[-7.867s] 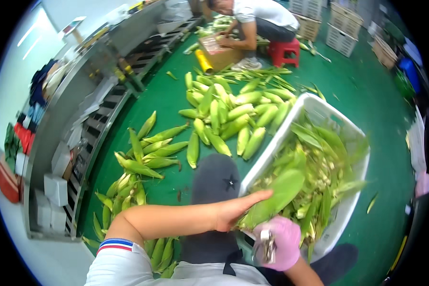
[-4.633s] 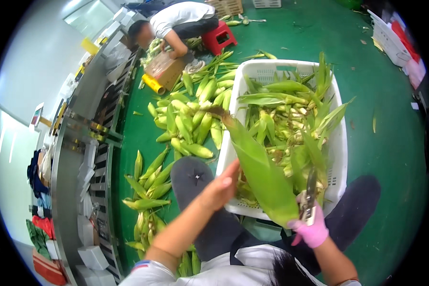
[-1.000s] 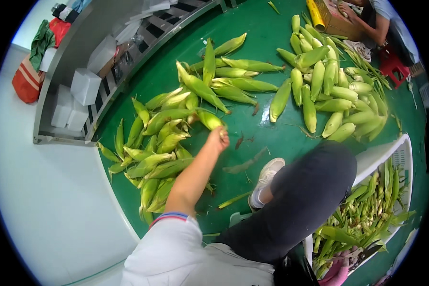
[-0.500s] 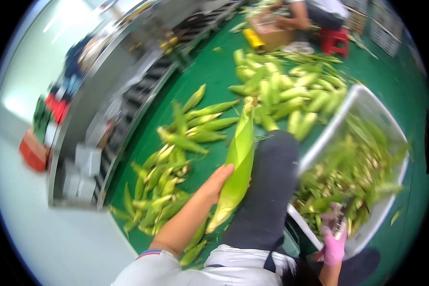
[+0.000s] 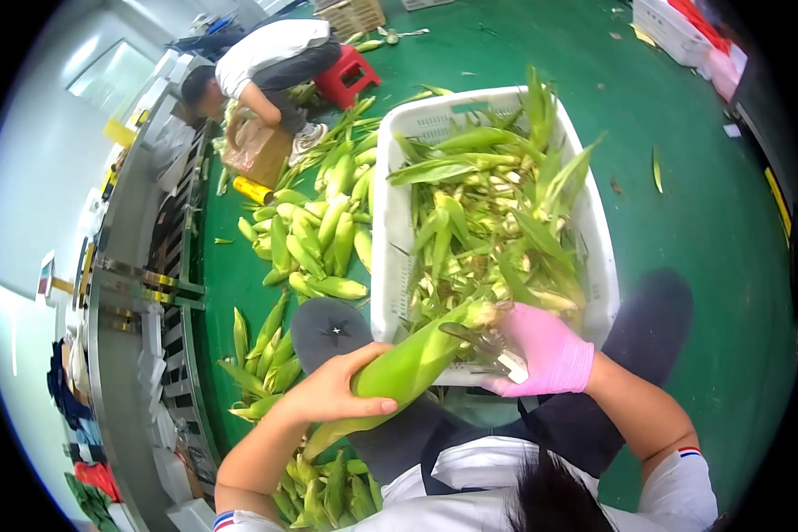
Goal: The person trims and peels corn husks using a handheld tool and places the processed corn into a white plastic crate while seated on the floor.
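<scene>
left hand: fingers wrapped around corn ear
right hand: gloved, fingers closed on knife
risk: blade slipping off husk toward left fingers

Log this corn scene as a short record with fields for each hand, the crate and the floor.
Left hand: bare, grips a green corn ear around its middle
Right hand: pink glove, holds a metal blade at the ear's tip
Crate: white, full of husks
Floor: green, unhusked ears piled at left
Background: a crouching person
</scene>
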`<act>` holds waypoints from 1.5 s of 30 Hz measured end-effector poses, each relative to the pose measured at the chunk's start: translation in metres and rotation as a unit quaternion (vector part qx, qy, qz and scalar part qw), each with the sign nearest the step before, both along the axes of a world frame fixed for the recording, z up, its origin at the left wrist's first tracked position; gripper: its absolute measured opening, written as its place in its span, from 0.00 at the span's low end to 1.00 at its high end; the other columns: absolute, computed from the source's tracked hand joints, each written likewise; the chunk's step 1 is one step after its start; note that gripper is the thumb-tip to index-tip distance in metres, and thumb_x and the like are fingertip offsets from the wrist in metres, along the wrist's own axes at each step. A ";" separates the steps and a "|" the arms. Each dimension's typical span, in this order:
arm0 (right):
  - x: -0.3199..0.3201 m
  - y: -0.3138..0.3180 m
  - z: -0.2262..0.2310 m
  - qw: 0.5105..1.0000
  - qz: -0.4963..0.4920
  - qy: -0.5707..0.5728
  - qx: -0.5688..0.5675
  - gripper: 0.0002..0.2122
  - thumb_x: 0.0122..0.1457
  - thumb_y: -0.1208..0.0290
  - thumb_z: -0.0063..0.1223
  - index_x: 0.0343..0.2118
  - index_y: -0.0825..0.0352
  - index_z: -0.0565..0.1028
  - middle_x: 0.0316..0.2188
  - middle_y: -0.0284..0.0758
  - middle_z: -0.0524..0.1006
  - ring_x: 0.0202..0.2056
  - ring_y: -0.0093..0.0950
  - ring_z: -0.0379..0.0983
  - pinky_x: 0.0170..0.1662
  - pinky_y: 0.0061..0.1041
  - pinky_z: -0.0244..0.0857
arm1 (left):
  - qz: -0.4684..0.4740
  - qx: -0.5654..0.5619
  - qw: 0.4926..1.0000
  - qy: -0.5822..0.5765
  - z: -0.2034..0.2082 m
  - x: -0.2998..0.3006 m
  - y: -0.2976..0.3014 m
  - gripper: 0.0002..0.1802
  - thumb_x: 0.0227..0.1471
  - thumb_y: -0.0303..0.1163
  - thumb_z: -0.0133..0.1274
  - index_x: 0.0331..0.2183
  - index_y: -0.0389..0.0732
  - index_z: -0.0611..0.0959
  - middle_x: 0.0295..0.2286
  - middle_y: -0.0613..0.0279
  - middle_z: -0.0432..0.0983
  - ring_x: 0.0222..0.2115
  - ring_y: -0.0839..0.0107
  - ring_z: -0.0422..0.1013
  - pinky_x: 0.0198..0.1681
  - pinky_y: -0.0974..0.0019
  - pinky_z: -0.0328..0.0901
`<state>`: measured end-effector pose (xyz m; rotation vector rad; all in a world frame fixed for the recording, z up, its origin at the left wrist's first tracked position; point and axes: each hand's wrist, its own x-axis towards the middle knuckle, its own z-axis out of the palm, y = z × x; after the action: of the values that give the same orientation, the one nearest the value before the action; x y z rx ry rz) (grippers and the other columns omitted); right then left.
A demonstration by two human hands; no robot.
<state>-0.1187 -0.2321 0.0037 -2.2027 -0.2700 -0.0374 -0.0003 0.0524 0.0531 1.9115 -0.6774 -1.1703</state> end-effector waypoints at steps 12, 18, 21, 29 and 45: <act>-0.063 0.039 0.006 0.758 -0.037 0.271 0.592 0.31 0.48 0.73 0.58 0.56 0.67 0.60 0.40 0.33 0.71 0.39 0.21 0.68 0.43 0.23 0.65 | 0.300 -0.338 0.892 0.017 -0.013 0.039 -0.067 0.37 0.44 0.39 0.65 0.51 0.34 0.67 0.48 0.52 0.69 0.50 0.63 0.66 0.55 0.59 0.59; -0.029 0.066 -0.010 0.739 -0.089 0.338 0.576 0.30 0.51 0.65 0.55 0.56 0.70 0.60 0.41 0.35 0.69 0.39 0.24 0.67 0.45 0.25 0.62 | 0.356 -0.478 0.792 -0.131 -0.040 0.014 -0.087 0.35 0.49 0.38 0.57 0.55 0.40 0.61 0.53 0.47 0.63 0.56 0.49 0.60 0.60 0.47 0.53; 0.004 0.071 -0.033 0.781 -0.181 0.245 0.545 0.31 0.49 0.67 0.63 0.54 0.71 0.61 0.37 0.33 0.68 0.39 0.22 0.66 0.44 0.22 0.62 | 0.356 -0.469 0.777 -0.223 -0.065 -0.009 -0.088 0.41 0.49 0.41 0.57 0.58 0.44 0.56 0.53 0.48 0.62 0.55 0.50 0.60 0.61 0.46 0.52; 0.014 0.069 -0.042 0.921 -0.292 0.006 0.258 0.37 0.41 0.67 0.67 0.53 0.75 0.61 0.45 0.45 0.70 0.46 0.35 0.69 0.52 0.31 0.62 | 0.506 -0.508 0.696 0.030 -0.088 -0.040 -0.087 0.38 0.49 0.45 0.56 0.57 0.45 0.59 0.53 0.56 0.61 0.55 0.60 0.58 0.59 0.53 0.54; -0.016 0.058 -0.021 0.734 0.318 0.346 0.491 0.29 0.45 0.58 0.64 0.43 0.79 0.71 0.26 0.32 0.75 0.29 0.23 0.70 0.39 0.21 0.65 | 0.262 -0.595 0.563 0.510 -0.071 0.006 -0.057 0.40 0.51 0.67 0.42 0.41 0.35 0.67 0.27 0.56 0.66 0.26 0.62 0.63 0.30 0.65 0.64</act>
<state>-0.1349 -0.1745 -0.0171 -0.8649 -0.4305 0.8229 0.0061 -0.0050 -0.0181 0.0548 -0.0578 -0.7833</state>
